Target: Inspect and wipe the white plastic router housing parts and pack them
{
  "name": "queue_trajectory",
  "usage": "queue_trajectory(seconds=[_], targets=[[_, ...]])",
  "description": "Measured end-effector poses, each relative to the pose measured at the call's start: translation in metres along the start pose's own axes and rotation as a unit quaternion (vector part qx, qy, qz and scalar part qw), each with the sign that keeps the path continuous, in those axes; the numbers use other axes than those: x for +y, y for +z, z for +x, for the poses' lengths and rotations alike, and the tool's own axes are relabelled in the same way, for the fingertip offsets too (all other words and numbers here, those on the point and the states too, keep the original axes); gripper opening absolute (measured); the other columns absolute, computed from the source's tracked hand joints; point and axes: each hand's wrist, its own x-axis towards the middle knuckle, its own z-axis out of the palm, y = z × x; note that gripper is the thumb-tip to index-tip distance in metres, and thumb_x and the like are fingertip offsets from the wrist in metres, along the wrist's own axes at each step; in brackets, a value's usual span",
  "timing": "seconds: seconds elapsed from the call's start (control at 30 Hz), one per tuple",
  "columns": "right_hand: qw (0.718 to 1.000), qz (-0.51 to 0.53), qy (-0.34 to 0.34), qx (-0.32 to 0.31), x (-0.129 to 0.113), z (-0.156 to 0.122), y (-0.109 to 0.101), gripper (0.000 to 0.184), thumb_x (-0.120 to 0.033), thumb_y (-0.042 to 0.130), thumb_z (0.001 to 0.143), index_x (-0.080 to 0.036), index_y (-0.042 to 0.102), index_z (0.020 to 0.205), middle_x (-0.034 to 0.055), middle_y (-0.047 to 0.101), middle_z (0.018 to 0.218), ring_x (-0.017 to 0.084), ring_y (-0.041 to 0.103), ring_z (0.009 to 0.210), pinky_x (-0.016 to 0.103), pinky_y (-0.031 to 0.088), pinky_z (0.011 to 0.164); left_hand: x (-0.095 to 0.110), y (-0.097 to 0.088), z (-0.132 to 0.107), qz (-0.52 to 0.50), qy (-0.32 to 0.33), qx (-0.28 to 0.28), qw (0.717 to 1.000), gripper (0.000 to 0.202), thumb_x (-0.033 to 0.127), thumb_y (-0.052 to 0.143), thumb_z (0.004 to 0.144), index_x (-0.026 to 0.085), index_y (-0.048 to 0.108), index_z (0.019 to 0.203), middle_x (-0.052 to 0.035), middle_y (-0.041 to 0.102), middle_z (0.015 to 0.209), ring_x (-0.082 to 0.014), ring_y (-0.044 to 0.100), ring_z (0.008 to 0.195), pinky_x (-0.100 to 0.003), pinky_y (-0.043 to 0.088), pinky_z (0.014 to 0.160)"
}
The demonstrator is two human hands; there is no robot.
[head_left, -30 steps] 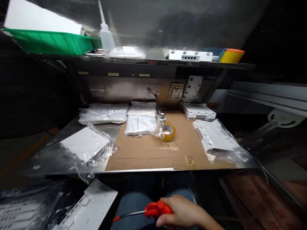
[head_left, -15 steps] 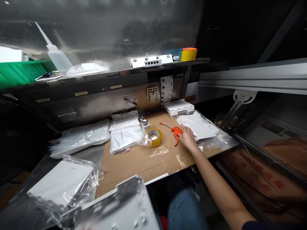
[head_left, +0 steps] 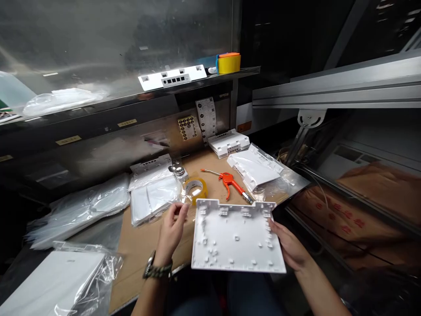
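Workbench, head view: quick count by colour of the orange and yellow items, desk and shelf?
Orange: 1, the air blow gun lying on the cardboard mat.
Yellow: 2, the tape roll on the mat and the yellow box with an orange lid on the shelf.
Total: 3.

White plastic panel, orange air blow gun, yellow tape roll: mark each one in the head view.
white plastic panel (head_left: 235,237): head view, middle of its ribbed inner face.
orange air blow gun (head_left: 227,178): head view, on the orange body by the trigger.
yellow tape roll (head_left: 201,186): head view, on its yellow outer band.
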Motion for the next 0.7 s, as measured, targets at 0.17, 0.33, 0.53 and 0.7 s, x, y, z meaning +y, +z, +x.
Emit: queue_trajectory(seconds=[0.17, 0.33, 0.53, 0.7], targets=[[0.991, 0.083, -0.02, 0.106, -0.005, -0.002, -0.03, 0.045, -0.048, 0.083, 0.081, -0.019, 0.072, 0.114, 0.0113, 0.08, 0.114, 0.034, 0.073, 0.117, 0.048, 0.061, 0.101, -0.009, 0.021, 0.041, 0.124, 0.086, 0.139, 0.979, 0.03, 0.035, 0.077, 0.073, 0.023, 0.058, 0.093, -0.0118, 0.054, 0.107, -0.0405, 0.044, 0.127, -0.058, 0.03, 0.116], [0.984, 0.112, -0.048, 0.13, -0.006, 0.004, -0.029, 0.053, -0.047, 0.079, 0.086, -0.021, 0.067, 0.13, 0.0101, 0.076, 0.127, 0.032, 0.069, 0.125, 0.048, 0.059, 0.107, -0.029, -0.003, 0.046, 0.101, 0.059, 0.173, 0.978, 0.016, 0.033, 0.069, 0.081, 0.024, 0.057, 0.083, -0.0058, 0.059, 0.087, -0.0312, 0.06, 0.098, -0.046, 0.047, 0.095], [0.987, 0.102, -0.038, 0.116, -0.001, 0.019, -0.007, 0.053, -0.047, 0.08, 0.084, -0.02, 0.068, 0.128, 0.0102, 0.076, 0.128, 0.033, 0.067, 0.128, 0.048, 0.059, 0.108, -0.063, -0.038, 0.025, -0.112, 0.002, 0.201, 0.973, 0.037, 0.043, 0.076, 0.077, 0.024, 0.05, 0.095, -0.0088, 0.076, 0.097, -0.0247, 0.073, 0.097, -0.035, 0.055, 0.085], [0.993, 0.089, -0.037, 0.072, 0.002, 0.029, 0.024, 0.049, -0.047, 0.083, 0.082, -0.018, 0.072, 0.119, 0.0103, 0.078, 0.122, 0.033, 0.068, 0.126, 0.047, 0.059, 0.107, -0.079, -0.041, 0.009, -0.237, -0.029, 0.228, 0.944, 0.058, 0.036, 0.095, 0.055, 0.023, 0.051, 0.089, -0.0025, 0.076, 0.086, -0.0168, 0.074, 0.083, -0.026, 0.055, 0.08]])
